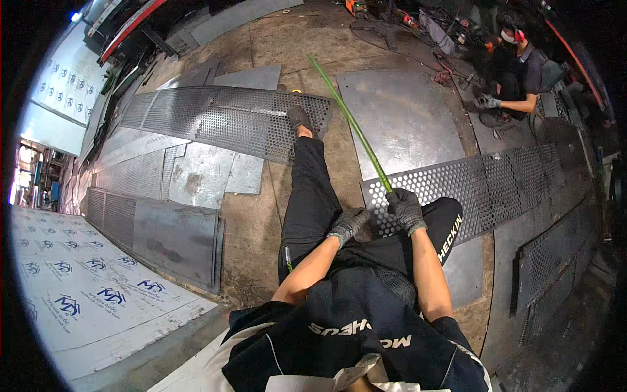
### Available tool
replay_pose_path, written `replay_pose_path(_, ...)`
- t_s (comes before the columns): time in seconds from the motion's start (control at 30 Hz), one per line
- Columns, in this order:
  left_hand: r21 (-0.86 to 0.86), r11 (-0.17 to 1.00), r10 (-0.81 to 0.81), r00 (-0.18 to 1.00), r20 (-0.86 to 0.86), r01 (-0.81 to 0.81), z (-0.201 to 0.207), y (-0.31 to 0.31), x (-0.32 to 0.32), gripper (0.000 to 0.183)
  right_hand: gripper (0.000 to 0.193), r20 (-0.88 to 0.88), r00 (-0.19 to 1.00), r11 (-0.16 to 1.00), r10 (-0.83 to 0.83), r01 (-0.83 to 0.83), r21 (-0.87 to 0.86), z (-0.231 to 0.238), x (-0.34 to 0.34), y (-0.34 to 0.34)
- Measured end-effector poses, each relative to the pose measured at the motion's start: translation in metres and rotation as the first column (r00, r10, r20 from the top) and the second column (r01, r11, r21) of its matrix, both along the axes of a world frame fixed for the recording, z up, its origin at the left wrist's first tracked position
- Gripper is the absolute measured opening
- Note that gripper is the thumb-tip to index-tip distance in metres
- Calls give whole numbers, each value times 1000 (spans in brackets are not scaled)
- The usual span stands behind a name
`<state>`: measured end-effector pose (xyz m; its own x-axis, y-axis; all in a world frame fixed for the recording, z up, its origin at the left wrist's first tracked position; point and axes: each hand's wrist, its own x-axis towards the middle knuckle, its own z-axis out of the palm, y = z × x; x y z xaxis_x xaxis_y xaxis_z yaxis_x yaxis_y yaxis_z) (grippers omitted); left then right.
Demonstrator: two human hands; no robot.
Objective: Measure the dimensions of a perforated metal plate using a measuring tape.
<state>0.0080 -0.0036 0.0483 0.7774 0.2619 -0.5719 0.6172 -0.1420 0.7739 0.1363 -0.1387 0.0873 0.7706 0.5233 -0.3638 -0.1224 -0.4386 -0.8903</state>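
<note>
My right hand (406,212), in a dark grey knit glove, is closed round the lower end of a long thin green stick (353,123). The stick points up and away to the far left, narrowing towards its tip over the floor. Its end below the hand is hidden. My left hand (349,225), gloved the same way, is closed beside my inner thigh, apart from the stick. Whatever its curled fingers may hold is hidden. Close by my right hand lies a perforated metal sheet (470,189) with round holes, partly under my bent right leg.
Another perforated sheet (209,111) lies under my outstretched left foot. Plain metal plates (392,117) cover much of the floor, with stacked sheets (173,235) at the left. White printed panels (150,313) lie at lower left. A co-worker (519,78) with gloves sits at far right near cables.
</note>
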Motion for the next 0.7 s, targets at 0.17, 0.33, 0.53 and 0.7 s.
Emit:
replay_pose_path(0.17,-169,972,184,974,128,-162,-106,15,-24,62,29,82,989,992,127,-127,-8,25,-16,11)
replay_pose_path(0.33,3,995,-99,977,189,100,-105,3,-8,57,30,331,827,890,454,-407,-205,-19,-19,-6)
replay_pose_path(0.53,-183,980,132,951,279,-83,-99,-12,-9,56,31,260,797,774,544,-358,-523,-29,-14,-8)
replay_pose_path(0.7,72,992,84,979,185,-99,-153,18,-24,61,31,218,798,788,562,-436,-435,-35,-20,23)
